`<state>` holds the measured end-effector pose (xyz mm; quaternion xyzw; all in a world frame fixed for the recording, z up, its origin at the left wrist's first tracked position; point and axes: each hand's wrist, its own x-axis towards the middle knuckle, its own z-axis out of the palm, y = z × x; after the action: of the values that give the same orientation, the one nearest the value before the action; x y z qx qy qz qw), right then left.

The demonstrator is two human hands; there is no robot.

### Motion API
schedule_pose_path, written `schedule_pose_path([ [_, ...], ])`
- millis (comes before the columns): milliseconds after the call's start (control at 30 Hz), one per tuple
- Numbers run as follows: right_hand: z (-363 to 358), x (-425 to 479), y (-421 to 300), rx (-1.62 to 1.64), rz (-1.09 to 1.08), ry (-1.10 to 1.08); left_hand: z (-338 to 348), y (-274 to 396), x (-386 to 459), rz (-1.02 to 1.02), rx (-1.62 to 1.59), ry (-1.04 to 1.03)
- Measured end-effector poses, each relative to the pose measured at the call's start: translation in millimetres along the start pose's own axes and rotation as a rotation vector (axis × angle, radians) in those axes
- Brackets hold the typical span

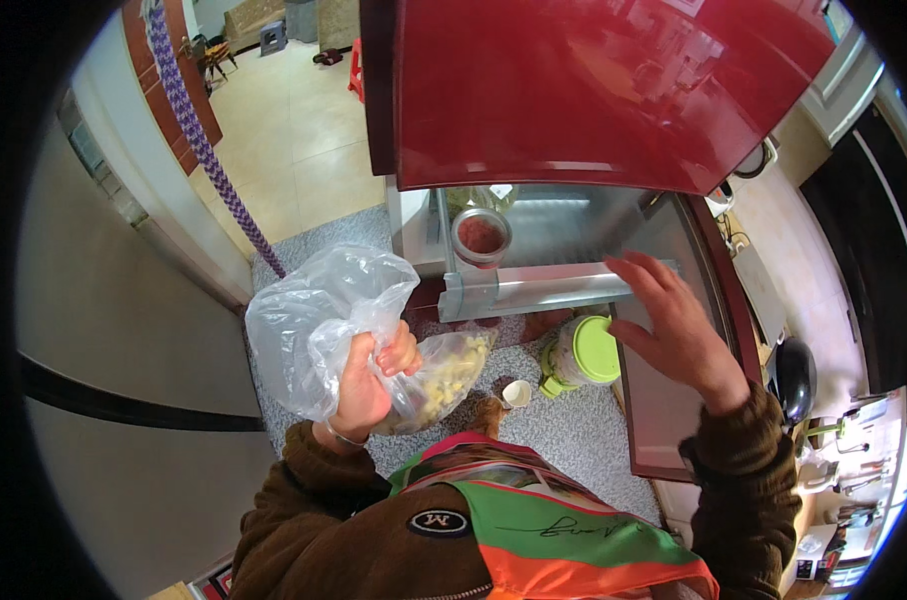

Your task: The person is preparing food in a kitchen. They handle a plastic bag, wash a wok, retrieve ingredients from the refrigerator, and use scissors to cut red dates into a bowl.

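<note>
My left hand (371, 382) is closed around the gathered neck of a clear plastic bag (446, 375). Pale yellow pieces fill the bag's lower part, while its loose top (326, 300) puffs out above my fist. My right hand (671, 330) has its fingers apart and holds nothing. Its fingertips are at the right end of a pulled-out refrigerator drawer (566, 289); whether they touch it, I cannot tell. Inside the drawer, at its left, stand a round clear container (482, 236) with reddish contents and, behind it, a bag with something green (468, 199).
A red upper refrigerator door (588, 97) overhangs the drawer. The lower door (663, 405) stands open on the right. On the grey mat (566, 442) are a lime-lidded container (596, 350) and a small white cup (516, 394). A purple-and-white wrapped cord (206, 150) runs along the left.
</note>
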<state>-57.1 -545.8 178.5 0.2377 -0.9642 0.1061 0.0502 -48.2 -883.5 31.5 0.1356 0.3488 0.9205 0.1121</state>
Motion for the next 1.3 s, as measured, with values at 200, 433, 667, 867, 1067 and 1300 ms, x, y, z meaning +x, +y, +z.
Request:
schedule_pose_path([
  [200, 74, 132, -11, 0.281, 0.000, -0.182, -6, 14, -30, -0.026, 0.054, 0.170],
  [433, 131, 187, -7, 0.202, 0.037, -0.308, -14, 21, -57, -0.059, 0.139, 0.231],
  [667, 116, 167, 16, 0.224, 0.208, -0.062, -29, 12, -75, -0.144, 0.224, 0.243],
  [867, 84, 120, 41, 0.147, 0.306, 0.153, -36, -12, -70, -0.143, 0.368, 0.331],
  [1067, 47, 76, 10, 0.231, 0.212, 0.443, -8, -18, -38, -0.174, 0.196, 0.147],
  [1300, 18, 9, -60, 0.209, -0.126, 0.132, 31, -27, -13, -0.448, 0.217, 0.101],
])
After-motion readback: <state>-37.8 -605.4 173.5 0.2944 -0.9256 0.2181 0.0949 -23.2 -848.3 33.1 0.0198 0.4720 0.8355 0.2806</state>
